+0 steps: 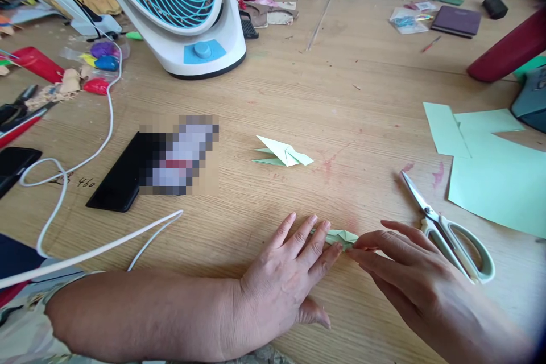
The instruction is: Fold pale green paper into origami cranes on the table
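Left hand (284,278) palm down, fingers extended and slightly spread, fingertips on the left end of the folded green paper (344,235); thumb stands apart, nearer the body. Right hand (409,264) narrowed to a fingertip pinch at the paper's right end; exact thumb contact is hidden. Workpiece lies on the counter (222,239), between the two hands, just ahead of the left thumb. Step in hand, as judged: shaping or creasing the narrow right end while the left hand pins the rest. Next move seems to call for a steady left hand and a small, precise pinch by the right, edges lined up before pressing; a slip of the pin could skew the crease. A second folded piece (285,153), pointed and with splayed prongs, lies beyond the left fingertips, touched by neither hand. Scissors (447,227) rest just beside the right hand, on its far right side; flat green sheets (503,182) lie beyond them.
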`<state>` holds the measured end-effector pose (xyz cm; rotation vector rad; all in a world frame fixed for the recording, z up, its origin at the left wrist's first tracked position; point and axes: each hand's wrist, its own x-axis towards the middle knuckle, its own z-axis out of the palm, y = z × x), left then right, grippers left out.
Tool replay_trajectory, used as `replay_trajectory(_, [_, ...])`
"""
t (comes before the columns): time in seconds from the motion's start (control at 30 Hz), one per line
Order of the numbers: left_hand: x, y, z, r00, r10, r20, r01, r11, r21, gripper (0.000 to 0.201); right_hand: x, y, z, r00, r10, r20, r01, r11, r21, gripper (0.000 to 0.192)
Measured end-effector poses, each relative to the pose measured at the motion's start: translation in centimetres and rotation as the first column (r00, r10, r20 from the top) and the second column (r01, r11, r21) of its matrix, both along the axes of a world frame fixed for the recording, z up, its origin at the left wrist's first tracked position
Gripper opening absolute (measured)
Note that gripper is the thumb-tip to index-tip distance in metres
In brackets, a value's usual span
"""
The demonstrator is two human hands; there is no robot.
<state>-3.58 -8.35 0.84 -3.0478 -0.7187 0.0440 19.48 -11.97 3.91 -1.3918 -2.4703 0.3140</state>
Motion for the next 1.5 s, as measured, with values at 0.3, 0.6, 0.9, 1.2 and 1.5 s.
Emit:
replay_trajectory(0.3, [0.0, -0.6, 0.0, 0.998, 0.062, -0.023, -0.063, 0.998, -0.018, 0.097, -0.8, -2.3, -1.6, 0.968, 0.011, 0.25, -0.067, 0.974, 0.215, 0.04])
replay_trajectory(0.6, [-0.2, -0.3, -0.1, 0.997, 0.061, -0.04, -0.061, 0.998, -0.008, 0.098, -2.0, -3.0, -1.3, 0.925, -0.057, 0.377, -0.026, 0.977, 0.212, 0.043])
replay_trajectory(0.9, [-0.7, -0.2, -0.4, 0.998, 0.053, -0.04, -0.053, 0.999, 0.009, 0.097, -1.7, -3.5, -2.3, 0.933, -0.031, 0.359, -0.047, 0.977, 0.206, 0.043])
replay_trajectory(1.2, [-0.8, 0.0, -0.3, 0.999, 0.037, -0.033, -0.038, 0.999, -0.02, 0.09, -3.6, -3.9, -3.1, 0.907, -0.142, 0.397, 0.058, 0.975, 0.216, 0.035])
replay_trajectory(1.5, [-0.8, 0.1, 0.0, 0.999, 0.019, -0.031, -0.02, 1.0, -0.016, 0.095, -4.4, -4.1, -3.6, 0.913, -0.197, 0.357, 0.115, 0.964, 0.24, 0.043])
